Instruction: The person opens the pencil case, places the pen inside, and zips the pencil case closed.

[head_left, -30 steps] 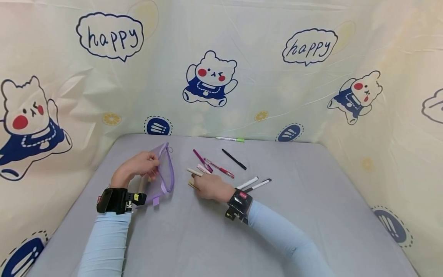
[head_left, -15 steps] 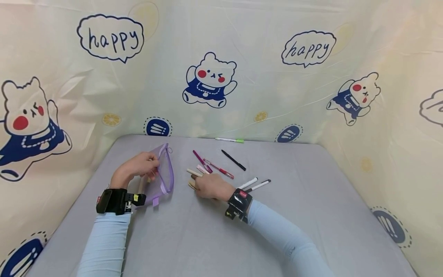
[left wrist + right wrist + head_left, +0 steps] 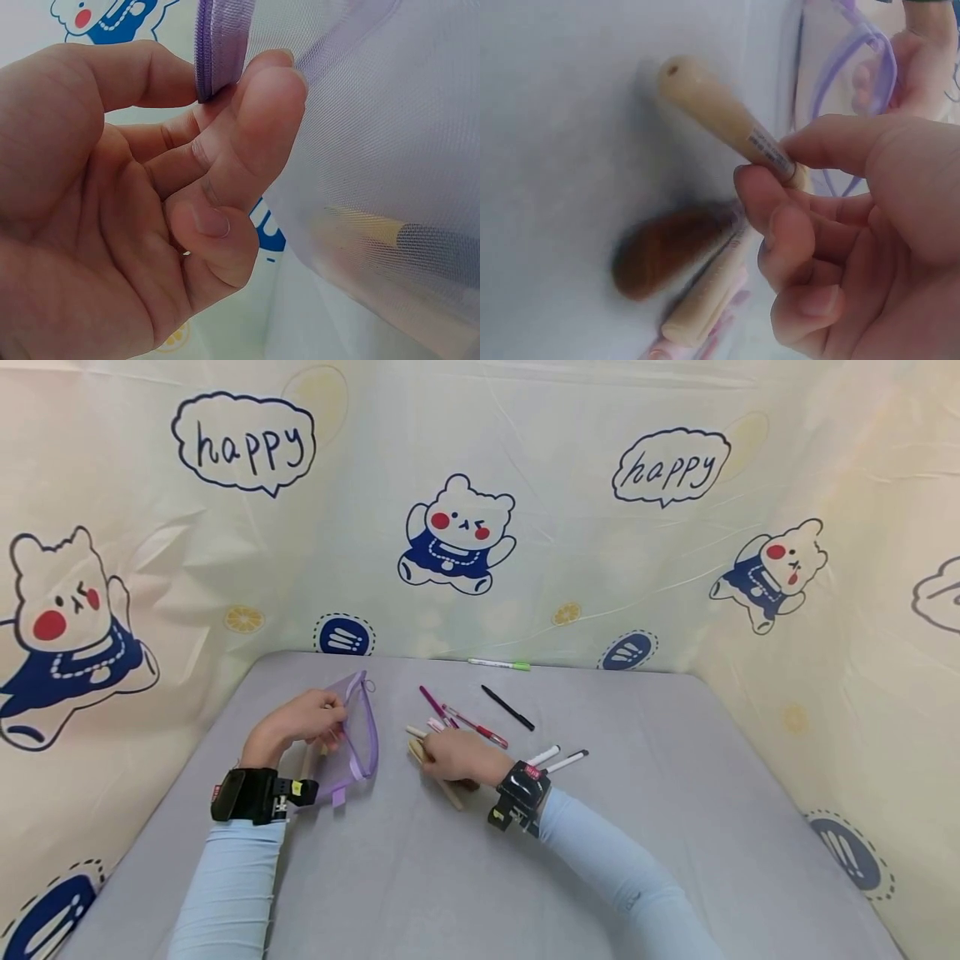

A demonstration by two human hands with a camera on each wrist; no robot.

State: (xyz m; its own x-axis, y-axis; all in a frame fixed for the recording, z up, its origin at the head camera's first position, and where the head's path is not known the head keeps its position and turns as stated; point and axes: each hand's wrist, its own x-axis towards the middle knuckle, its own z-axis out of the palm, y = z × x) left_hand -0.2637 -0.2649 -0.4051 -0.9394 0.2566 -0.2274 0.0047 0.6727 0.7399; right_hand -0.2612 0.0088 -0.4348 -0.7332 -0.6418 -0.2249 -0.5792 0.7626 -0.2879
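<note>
At the left of the table, my left hand (image 3: 303,714) pinches the zippered edge of a purple mesh pouch (image 3: 372,727) between thumb and fingers. The pouch mouth gapes toward the right. Through the mesh in the left wrist view shows a slim yellow-and-dark thing (image 3: 397,229). My right hand (image 3: 461,753) pinches a beige pen (image 3: 724,112) with a small printed label and a rounded end. Beneath that hand, a brown pen-like thing (image 3: 664,255) and another beige pen (image 3: 705,300) lie on the table.
Past the right hand lie a magenta pen (image 3: 432,700), a red pen (image 3: 480,727), a pink pen (image 3: 436,724) and a black pen (image 3: 507,707). Two white pens (image 3: 567,762) are by the right wrist. A green-capped pen (image 3: 498,665) lies at the table's back edge.
The right hand has lifted slightly and turned with the beige pen, whose other end now shows below the hand. The left hand and pouch have stayed in place.
</note>
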